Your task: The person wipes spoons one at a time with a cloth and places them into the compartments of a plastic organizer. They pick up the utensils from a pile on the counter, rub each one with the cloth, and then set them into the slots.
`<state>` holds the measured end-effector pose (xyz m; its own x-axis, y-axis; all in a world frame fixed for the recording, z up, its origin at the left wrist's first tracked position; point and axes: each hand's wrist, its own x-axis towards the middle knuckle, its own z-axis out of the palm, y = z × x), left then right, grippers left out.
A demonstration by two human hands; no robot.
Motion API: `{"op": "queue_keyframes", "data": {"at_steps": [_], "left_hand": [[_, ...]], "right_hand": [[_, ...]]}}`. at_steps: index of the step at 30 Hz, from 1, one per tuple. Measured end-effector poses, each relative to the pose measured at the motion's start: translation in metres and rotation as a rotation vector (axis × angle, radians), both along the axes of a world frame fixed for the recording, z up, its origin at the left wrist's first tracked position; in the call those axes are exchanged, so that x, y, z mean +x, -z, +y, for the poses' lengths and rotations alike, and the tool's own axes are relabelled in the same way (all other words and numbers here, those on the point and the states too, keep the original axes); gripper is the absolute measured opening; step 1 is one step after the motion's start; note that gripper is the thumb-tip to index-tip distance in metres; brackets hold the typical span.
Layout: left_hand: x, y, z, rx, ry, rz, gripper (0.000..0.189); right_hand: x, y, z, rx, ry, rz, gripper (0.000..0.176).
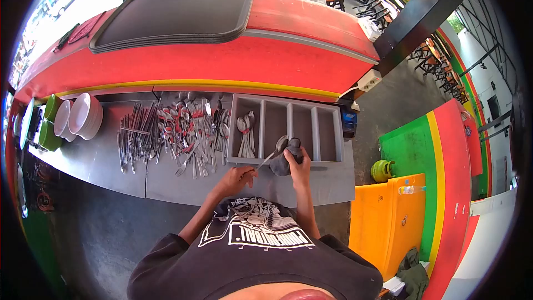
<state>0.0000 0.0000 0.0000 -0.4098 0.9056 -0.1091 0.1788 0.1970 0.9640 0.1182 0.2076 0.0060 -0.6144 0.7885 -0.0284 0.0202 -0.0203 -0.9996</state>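
My left hand [239, 181] is closed on the handle end of a spoon [271, 156], which slants up to the right with its bowl raised. My right hand [299, 165] grips a dark grey cloth [281, 166] right beside the spoon's bowl. Both hands are at the front edge of a grey cutlery tray [285, 163] with long compartments. Several spoons [246, 133] lie in its leftmost compartment. To the left of the tray, a loose pile of spoons and forks [191, 130] is spread on the metal counter [175, 189].
Farther left lie more thin metal utensils [136, 133], then stacked white bowls [88, 116] and green bowls [50, 136]. Large dark serving trays [175, 11] rest on the red ledge [222, 64] behind. A dark blue box [348, 122] stands right of the cutlery tray.
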Motion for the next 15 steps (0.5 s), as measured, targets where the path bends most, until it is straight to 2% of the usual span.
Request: {"op": "queue_keyframes", "data": {"at_steps": [5, 8, 11, 15], "left_hand": [[0.002, 0.007, 0.003, -0.019, -0.149, 0.091, 0.022], [0.004, 0.015, 0.003, -0.086, -0.138, 0.178, 0.022], [0.007, 0.039, 0.004, -0.112, -0.218, 0.184, 0.022], [0.006, 0.034, 0.002, -0.194, -0.22, 0.248, 0.022]], "right_hand": [[0.0, 0.012, -0.003, -0.048, -0.057, -0.066, 0.024], [-0.001, 0.011, -0.009, -0.077, -0.052, -0.091, 0.024], [-0.004, 0.017, -0.009, -0.065, -0.053, -0.081, 0.025], [-0.006, 0.008, -0.012, -0.077, -0.053, -0.068, 0.025]]}}
